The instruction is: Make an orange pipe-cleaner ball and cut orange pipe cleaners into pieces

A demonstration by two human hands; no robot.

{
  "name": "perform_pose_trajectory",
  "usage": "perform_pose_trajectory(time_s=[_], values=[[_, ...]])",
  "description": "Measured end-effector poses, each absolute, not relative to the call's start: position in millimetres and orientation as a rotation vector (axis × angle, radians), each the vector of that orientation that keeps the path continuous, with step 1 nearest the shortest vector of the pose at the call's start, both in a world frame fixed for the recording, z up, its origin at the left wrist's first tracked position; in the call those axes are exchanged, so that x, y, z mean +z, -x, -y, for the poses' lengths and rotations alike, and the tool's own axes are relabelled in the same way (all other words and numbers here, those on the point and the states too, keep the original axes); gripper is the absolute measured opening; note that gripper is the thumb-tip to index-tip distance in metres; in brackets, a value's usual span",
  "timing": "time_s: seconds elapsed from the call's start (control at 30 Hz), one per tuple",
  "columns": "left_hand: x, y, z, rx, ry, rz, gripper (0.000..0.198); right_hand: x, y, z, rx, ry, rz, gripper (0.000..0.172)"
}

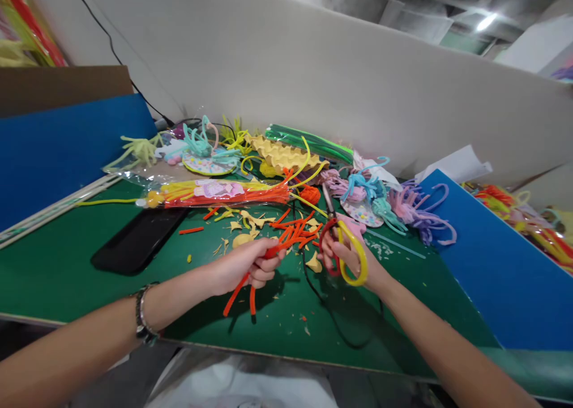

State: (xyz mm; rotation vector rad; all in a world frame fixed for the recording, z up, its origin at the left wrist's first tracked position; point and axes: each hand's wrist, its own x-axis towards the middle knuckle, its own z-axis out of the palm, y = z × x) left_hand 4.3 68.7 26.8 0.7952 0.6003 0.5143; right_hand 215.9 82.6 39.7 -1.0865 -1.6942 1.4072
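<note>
Orange pipe cleaners (239, 293) run through my left hand (257, 266), whose fingers are closed around them. Two ends hang below the fist, and more orange strands show above it. My right hand (342, 254) has its fingers through the handles of a pair of scissors (356, 259), one handle yellow and the other red. The blades point up and away, apart from the pipe cleaners in my left hand. Short cut orange pieces (308, 223) lie on the green table just beyond and between my hands, among pale yellow scraps (316, 262).
A clear bag of orange and yellow pipe cleaners (224, 193) lies across the table behind a black phone (138, 241). Farther back are a green bundle (308, 141), turquoise stems (197, 141) and purple stems (421, 208). Blue panels (514, 265) stand at both sides; a black cable (313, 286) crosses the middle.
</note>
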Motion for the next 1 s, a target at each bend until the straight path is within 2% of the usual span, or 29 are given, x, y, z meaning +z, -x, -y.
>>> perform_pose_trajectory(time_s=[0.13,0.23,0.33,0.53,0.63,0.73,0.8,0.9,1.0], values=[[32.9,-17.1,-65.5,0.423,-0.787,-0.549,0.023,42.3,-193.0,-78.9,1.303,0.955,1.590,0.048],[34.7,-25.7,-62.3,0.427,-0.791,-0.544,0.020,43.5,-173.8,-76.0,1.415,0.927,1.552,0.039],[34.0,-25.3,-59.3,0.528,-0.813,-0.575,0.018,46.4,-166.0,-76.9,1.489,0.876,1.441,0.038],[27.9,-10.7,-51.2,0.613,-0.830,-0.602,0.025,57.4,-180.5,-85.9,1.291,0.987,1.348,0.043],[27.6,-6.8,-51.0,0.677,-0.825,-0.639,0.026,54.1,-193.1,-89.2,1.273,0.997,1.366,0.040],[31.8,-4.5,-54.6,0.820,-0.777,-0.675,0.026,46.6,-206.7,-89.6,1.310,0.948,1.530,0.037],[35.8,-3.6,-57.1,0.909,-0.720,-0.662,0.026,44.6,-214.0,-87.1,1.346,0.937,1.686,0.044],[40.7,-4.5,-58.4,1.001,-0.623,-0.609,0.025,49.8,-218.2,-79.2,1.338,1.070,1.998,0.052],[42.1,-8.4,-56.2,1.026,-0.584,-0.566,0.025,59.0,-214.4,-71.2,1.214,1.224,2.300,0.051]])
